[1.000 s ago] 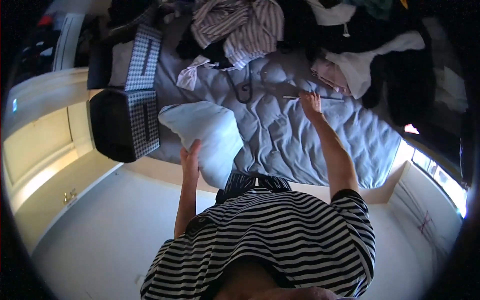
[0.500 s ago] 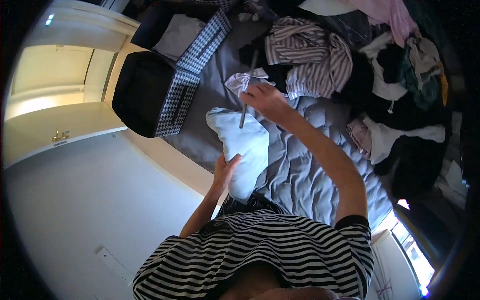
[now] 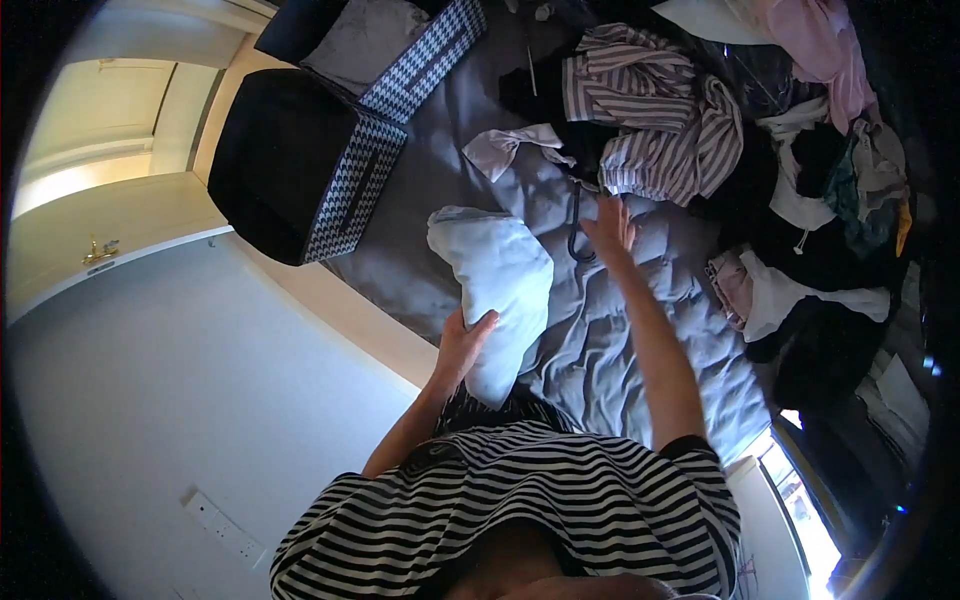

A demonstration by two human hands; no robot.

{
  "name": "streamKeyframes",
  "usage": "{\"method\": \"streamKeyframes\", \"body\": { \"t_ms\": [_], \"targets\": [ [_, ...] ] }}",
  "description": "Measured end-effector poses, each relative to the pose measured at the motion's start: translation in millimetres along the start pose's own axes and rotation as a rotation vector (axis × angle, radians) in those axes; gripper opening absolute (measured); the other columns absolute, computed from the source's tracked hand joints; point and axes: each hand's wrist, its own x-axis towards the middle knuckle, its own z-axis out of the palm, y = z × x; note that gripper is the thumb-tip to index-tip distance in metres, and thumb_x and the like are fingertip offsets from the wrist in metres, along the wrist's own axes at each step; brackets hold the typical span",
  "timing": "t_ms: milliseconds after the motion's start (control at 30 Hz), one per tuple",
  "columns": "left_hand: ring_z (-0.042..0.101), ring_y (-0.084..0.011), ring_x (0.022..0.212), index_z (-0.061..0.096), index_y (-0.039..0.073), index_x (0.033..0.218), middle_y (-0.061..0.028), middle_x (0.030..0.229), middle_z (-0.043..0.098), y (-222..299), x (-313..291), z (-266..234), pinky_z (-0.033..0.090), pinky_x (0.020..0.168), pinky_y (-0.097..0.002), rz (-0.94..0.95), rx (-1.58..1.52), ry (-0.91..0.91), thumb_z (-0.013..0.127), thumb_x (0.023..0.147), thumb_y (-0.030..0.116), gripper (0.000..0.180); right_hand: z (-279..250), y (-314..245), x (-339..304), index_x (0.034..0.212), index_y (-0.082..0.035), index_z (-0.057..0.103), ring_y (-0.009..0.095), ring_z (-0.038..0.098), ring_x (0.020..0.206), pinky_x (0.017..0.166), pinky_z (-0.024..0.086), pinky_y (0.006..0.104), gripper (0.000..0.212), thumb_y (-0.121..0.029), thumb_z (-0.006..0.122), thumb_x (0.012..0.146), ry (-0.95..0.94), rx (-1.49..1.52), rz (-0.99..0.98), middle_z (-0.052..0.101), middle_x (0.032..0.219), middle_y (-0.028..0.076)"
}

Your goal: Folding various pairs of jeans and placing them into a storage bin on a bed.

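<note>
My left hand (image 3: pixel 464 342) grips the lower left side of a folded pale blue cloth (image 3: pixel 505 270), thumb on top and the other fingers hidden beneath. To the right, my right hand (image 3: pixel 610 232) is open over the grey bed cover, fingers stretched toward a striped garment (image 3: pixel 660 160). Just left of it lies a dark thin bar with a curved, hook-like end (image 3: pixel 576 228); whether the hand touches it I cannot tell. A small crumpled pale pink cloth (image 3: pixel 510 148) rests beyond the folded one.
Two black-lined fabric boxes with houndstooth sides stand at the left, one empty-looking box (image 3: pixel 352 195) and one box (image 3: pixel 425 60) holding grey cloth (image 3: pixel 365 45). Piled clothes (image 3: pixel 800 190) cover the far right. A cabinet door (image 3: pixel 120 240) stands ajar at the left.
My right hand has moved right, away from above the folded cloth, and its fingers have opened. The dark bar it held now lies beside it. The left hand keeps its grip.
</note>
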Motion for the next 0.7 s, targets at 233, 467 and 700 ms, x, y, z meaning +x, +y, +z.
{"method": "streamKeyframes", "body": {
  "t_ms": [233,467,700],
  "targets": [
    [0.059,-0.012,0.087,0.06,-0.001,0.11,-0.0051,0.097,0.065,7,3,13,0.047,0.078,-0.029,0.127,-0.011,-0.027,0.067,0.086,0.027,0.038,42,-3,-53,0.115,-0.008,0.054,0.03,0.043,0.118,0.1,0.029,0.0499,0.055,-0.03,0.072,0.068,0.185,-0.148,-0.13,0.053,0.113,0.01],
    [0.06,-0.0142,0.09,0.06,-0.002,0.113,-0.0071,0.099,0.066,-6,7,1,0.048,0.08,-0.0307,0.186,-0.007,-0.033,0.071,0.082,0.032,0.046,-21,17,-93,0.081,-0.003,0.058,0.033,0.058,0.091,0.089,0.037,0.0505,0.025,-0.025,0.063,0.069,0.084,0.053,0.012,0.063,0.084,0.015],
    [0.06,-0.0151,0.088,0.059,-0.004,0.113,-0.0094,0.1,0.066,12,-4,2,0.048,0.076,-0.0289,0.243,-0.024,0.014,0.067,0.084,0.026,0.042,-196,38,-178,0.091,0.001,0.06,0.012,0.051,0.062,0.061,0.045,0.0301,0.027,-0.024,0.053,0.084,-0.36,0.8,0.115,0.055,0.069,0.002]
  ]
}}
